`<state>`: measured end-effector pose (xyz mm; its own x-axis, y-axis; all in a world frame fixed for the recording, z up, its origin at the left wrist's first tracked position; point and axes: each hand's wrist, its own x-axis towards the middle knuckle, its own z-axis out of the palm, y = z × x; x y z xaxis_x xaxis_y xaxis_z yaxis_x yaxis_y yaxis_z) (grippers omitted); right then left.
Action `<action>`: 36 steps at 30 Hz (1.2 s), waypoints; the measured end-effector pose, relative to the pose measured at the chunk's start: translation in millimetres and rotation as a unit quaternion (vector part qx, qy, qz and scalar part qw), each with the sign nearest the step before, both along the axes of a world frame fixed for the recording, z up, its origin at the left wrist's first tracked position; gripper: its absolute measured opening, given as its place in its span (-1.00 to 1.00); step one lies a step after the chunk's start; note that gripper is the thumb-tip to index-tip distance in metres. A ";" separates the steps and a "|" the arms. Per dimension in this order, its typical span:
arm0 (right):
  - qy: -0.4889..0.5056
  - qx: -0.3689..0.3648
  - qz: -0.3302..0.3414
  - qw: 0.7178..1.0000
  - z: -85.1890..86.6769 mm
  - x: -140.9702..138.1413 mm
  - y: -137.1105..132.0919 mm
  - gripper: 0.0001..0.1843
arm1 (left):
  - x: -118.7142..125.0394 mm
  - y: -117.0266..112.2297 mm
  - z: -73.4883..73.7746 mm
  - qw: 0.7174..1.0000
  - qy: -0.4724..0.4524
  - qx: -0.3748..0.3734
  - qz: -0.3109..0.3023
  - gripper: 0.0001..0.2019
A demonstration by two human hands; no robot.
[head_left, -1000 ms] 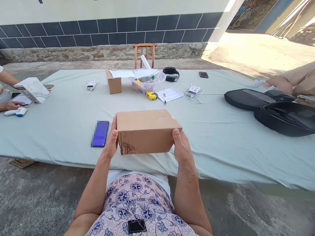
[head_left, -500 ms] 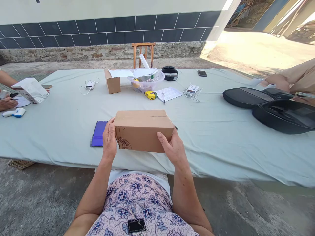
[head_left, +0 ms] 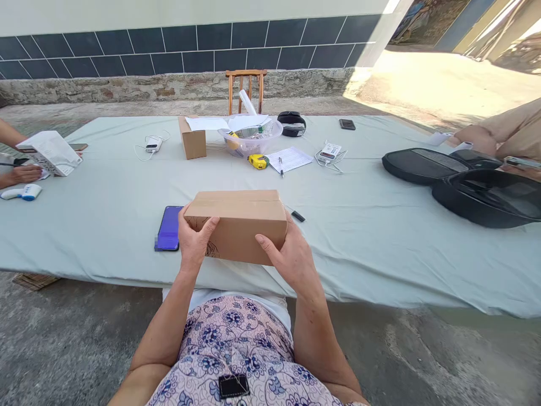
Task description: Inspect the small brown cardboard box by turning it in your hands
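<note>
A pale, wrinkled cloth [head_left: 105,231] covered the long worktop, with grey concrete floor [head_left: 76,338] showing below its near edge. Over its near side, at 6 o'clock, was the cardboard box [head_left: 239,239], the left hand [head_left: 192,242] and right hand [head_left: 298,262] clamped on its two ends; whether it touched the cloth was unclear. From the box, a phone [head_left: 169,225] lay at 9 o'clock, a black case [head_left: 477,206] gaped at 2, and a plastic basin [head_left: 252,149] sat at 12. Farther back, a wooden chair [head_left: 245,73] stood before a dark-tiled wall [head_left: 177,40]; sunlit ground [head_left: 422,84] glared at 1.
</note>
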<state>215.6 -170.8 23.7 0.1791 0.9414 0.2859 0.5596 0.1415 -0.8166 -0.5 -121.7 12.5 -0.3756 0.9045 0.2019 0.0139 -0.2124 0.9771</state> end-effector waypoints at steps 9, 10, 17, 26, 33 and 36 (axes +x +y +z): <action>0.084 0.005 0.029 0.996 4.4 8.0 -2.7 -0.13 | -0.7 -3.1 0.3 0.997 -0.036 0.043 -0.051 -0.33; 0.094 0.012 0.028 0.995 5.9 9.1 -3.6 -0.17 | -0.8 -2.4 -0.7 0.996 -0.041 0.048 -0.057 -0.36; 0.090 0.045 0.013 0.995 12.0 11.4 -7.4 -0.30 | -0.3 3.1 -4.5 0.991 -0.099 0.073 -0.055 -0.42; 0.100 0.037 0.006 0.994 10.5 12.4 -7.0 -0.26 | 0.4 -2.0 0.9 0.992 -0.106 0.037 -0.057 -0.32; 0.086 0.034 0.012 0.996 11.8 15.2 -7.2 -0.28 | 0.6 -5.9 1.0 0.996 -0.044 0.012 -0.080 -0.19; 0.074 0.030 0.014 0.997 13.0 16.6 -6.9 -0.30 | 2.1 -6.0 1.4 0.995 -0.042 0.009 -0.088 -0.19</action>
